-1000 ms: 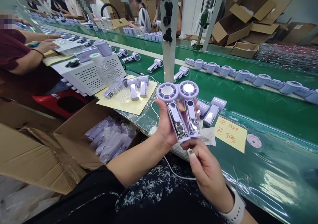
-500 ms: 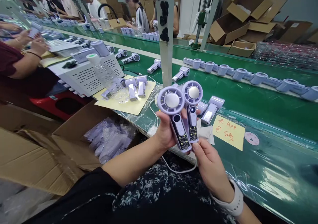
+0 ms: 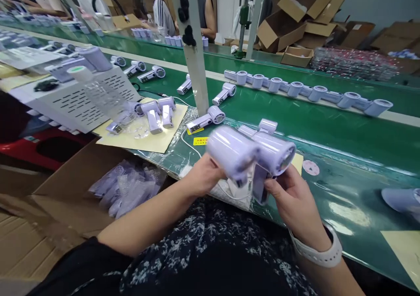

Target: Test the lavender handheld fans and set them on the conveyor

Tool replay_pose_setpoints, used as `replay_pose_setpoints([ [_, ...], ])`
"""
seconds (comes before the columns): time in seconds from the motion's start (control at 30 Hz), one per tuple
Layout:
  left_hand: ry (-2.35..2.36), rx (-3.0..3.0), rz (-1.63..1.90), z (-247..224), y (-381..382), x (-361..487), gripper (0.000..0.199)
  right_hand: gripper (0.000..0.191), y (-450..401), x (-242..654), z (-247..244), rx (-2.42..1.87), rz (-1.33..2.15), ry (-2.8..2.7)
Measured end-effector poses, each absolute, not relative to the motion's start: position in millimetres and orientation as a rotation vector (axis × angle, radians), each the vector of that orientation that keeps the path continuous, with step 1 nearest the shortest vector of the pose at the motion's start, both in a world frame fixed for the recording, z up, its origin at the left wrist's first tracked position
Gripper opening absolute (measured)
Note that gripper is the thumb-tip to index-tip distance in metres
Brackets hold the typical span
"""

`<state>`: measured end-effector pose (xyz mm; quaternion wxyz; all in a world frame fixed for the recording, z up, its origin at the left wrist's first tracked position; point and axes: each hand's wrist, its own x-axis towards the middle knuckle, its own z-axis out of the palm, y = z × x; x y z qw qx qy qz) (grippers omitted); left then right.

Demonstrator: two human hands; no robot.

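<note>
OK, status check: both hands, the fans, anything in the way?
Left hand gripping left fan, motion-blurred. Right hand gripping right fan. White cable close by, possible snag.

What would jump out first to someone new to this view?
Probably the pale purple fan in the left hand and its twin in the right hand, near the center. Next, the long row of similar fans beyond them, then the jumbled open cartons at upper right.
</note>
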<state>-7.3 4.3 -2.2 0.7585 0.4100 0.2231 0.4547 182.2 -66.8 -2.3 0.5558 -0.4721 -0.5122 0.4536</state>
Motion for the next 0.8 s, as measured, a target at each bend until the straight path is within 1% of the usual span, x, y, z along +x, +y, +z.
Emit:
replay_pose_setpoints([
  [0.07, 0.503, 0.834, 1.032, -5, 11, -7, 0.039, 0.051, -67, 186, -3, -1.138, 1.125, -1.104],
  [0.17, 0.496, 0.713, 0.974, -6, 15, -7, 0.052, 0.05, -63, 190, -7, -1.192, 1.224, -0.902],
  [0.27, 0.445, 0.733, 0.915, -6, 12, -9, 0.065, 0.048, -62, 193, -7, -1.153, 1.317, -0.684],
  [0.4, 0.435, 0.759, 0.876, -9, 7, -9, 0.068, 0.046, -70, 196, -3, -0.984, 1.565, -0.548],
  [0.47, 0.463, 0.779, 0.878, -10, 5, -8, 0.064, 0.045, -74, 196, -2, -0.904, 1.674, -0.579],
  [0.5, 0.477, 0.799, 0.881, -10, 4, -7, 0.06, 0.044, -75, 195, -2, -0.877, 1.675, -0.591],
  [0.6, 0.464, 0.882, 0.875, -8, 0, -6, 0.052, 0.041, -79, 191, -3, -0.854, 1.538, -0.607],
  [0.8, 0.347, 1.031, 0.837, -9, -3, -5, 0.046, 0.039, -79, 187, -5, -0.897, 1.42, -0.689],
])
